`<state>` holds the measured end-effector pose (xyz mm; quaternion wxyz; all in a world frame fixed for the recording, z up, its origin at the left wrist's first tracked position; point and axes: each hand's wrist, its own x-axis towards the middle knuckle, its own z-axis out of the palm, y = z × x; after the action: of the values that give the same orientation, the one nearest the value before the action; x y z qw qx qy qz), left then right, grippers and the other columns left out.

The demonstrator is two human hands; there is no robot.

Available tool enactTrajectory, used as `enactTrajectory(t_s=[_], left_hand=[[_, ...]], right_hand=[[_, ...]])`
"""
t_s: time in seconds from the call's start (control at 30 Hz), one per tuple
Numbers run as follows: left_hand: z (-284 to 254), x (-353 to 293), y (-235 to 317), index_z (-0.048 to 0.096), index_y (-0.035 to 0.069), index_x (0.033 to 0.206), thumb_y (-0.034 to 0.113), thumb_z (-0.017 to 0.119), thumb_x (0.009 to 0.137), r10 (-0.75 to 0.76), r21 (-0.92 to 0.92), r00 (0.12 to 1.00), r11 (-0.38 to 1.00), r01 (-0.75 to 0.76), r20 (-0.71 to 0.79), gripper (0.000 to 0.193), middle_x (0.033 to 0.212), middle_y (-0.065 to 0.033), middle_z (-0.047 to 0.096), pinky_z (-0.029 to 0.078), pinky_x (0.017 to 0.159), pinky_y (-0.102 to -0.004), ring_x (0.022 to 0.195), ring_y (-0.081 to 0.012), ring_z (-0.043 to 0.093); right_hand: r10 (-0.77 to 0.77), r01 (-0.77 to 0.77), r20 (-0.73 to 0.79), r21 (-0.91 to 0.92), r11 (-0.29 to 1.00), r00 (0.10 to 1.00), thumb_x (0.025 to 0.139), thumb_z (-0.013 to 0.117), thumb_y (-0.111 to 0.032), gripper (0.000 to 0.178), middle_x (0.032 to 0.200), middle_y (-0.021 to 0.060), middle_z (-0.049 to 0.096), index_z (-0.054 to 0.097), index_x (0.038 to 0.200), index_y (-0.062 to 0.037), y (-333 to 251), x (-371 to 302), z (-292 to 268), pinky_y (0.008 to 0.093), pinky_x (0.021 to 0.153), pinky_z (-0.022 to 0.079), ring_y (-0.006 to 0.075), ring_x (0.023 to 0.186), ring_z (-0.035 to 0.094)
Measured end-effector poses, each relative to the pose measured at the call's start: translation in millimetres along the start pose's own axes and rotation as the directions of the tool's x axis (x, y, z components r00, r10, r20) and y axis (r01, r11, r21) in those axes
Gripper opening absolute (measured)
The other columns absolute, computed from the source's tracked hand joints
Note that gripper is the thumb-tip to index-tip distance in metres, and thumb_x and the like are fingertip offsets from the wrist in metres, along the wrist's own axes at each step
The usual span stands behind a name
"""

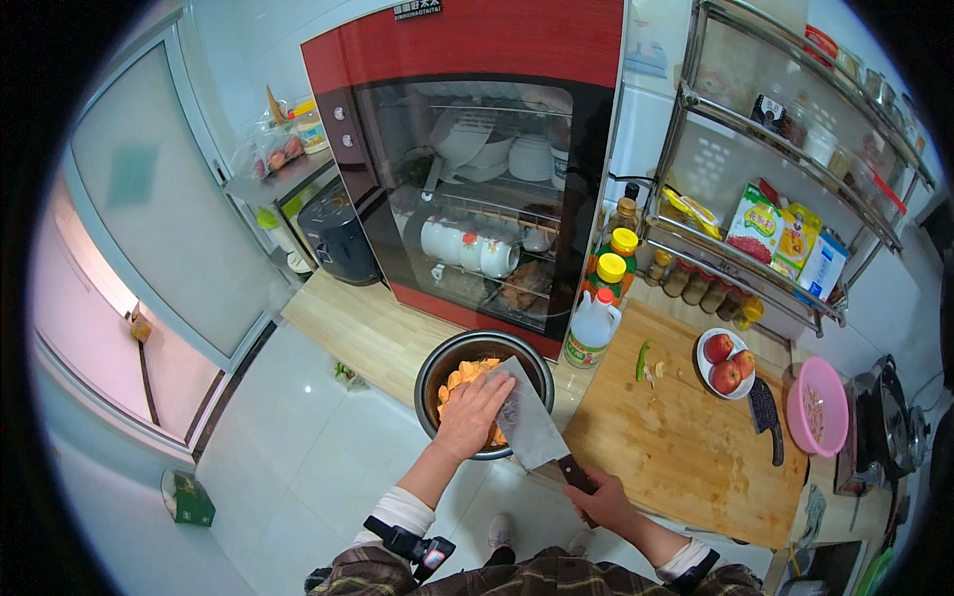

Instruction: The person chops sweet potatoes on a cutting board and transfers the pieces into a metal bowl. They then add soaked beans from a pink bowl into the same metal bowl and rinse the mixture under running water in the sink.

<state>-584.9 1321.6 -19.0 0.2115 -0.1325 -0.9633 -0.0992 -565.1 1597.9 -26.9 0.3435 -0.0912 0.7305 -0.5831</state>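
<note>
My right hand (604, 505) is closed round the dark handle of a cleaver (530, 421), whose broad blade slants over the rim of a metal pot (427, 372). Orange chunks (465, 377), perhaps sweet potato or pumpkin, lie in the pot. My left hand (473, 415) is over the chunks with its fingers stretched out, the tips at the blade's far left edge. Whether the fingers press on the blade or the chunks is hard to make out. The blade hides part of the pot's inside.
Right of the pot lies a wooden cutting board (656, 457) with a green chili (643, 360), a plate of red apples (726, 374) and a black knife (765, 412). A pink basin (817, 407) stands beyond. Bottles (594, 328) and a red cabinet (467, 45) stand behind.
</note>
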Motion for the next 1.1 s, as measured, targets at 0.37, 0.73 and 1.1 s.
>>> enactTrajectory(t_s=[0.37, 0.73, 1.1], left_hand=[[13, -19, -28, 0.061, 0.007, 0.088, 0.012, 0.054, 0.072, -0.370, 0.236, 0.877, 0.922, 0.306, 0.306, 0.019, 0.096, -0.0066, 0.058, 0.039, 0.078, -0.0392, 0.093, -0.0228, 0.051], [8, 22, 22, 0.047, 0.010, 0.119, 0.009, 0.044, 0.078, -0.080, 0.078, 0.997, 0.994, 0.080, 0.005, 0.041, 0.108, -0.0094, 0.051, 0.037, 0.079, -0.0353, 0.098, -0.0242, 0.049], [26, -3, -8, 0.060, 0.009, 0.089, 0.016, 0.050, 0.076, -0.405, 0.367, 0.854, 0.887, 0.280, 0.328, 0.018, 0.103, -0.0068, 0.055, 0.034, 0.077, -0.0397, 0.098, -0.0212, 0.048]], right_hand=[[0.062, -0.057, -0.060, 0.084, 0.995, 0.996, 0.081, 0.062, -0.025, 0.023, 0.055, 0.0006, 0.051, 0.054, 0.086, -0.0037, 7, -11, -13, 0.0244, 0.042, 0.039, 0.0085, 0.045, 0.047], [-0.043, 0.045, -0.084, 0.019, 0.999, 0.996, 0.080, 0.063, -0.024, 0.024, 0.053, 0.0018, 0.053, 0.055, 0.083, -0.0018, 21, -13, -29, 0.0251, 0.040, 0.040, 0.0087, 0.043, 0.050], [0.003, 0.001, -0.074, 0.046, 0.999, 0.997, 0.080, 0.062, -0.027, 0.027, 0.053, 0.0014, 0.052, 0.056, 0.088, -0.0021, 16, -18, -33, 0.0249, 0.042, 0.040, 0.0085, 0.045, 0.049]])
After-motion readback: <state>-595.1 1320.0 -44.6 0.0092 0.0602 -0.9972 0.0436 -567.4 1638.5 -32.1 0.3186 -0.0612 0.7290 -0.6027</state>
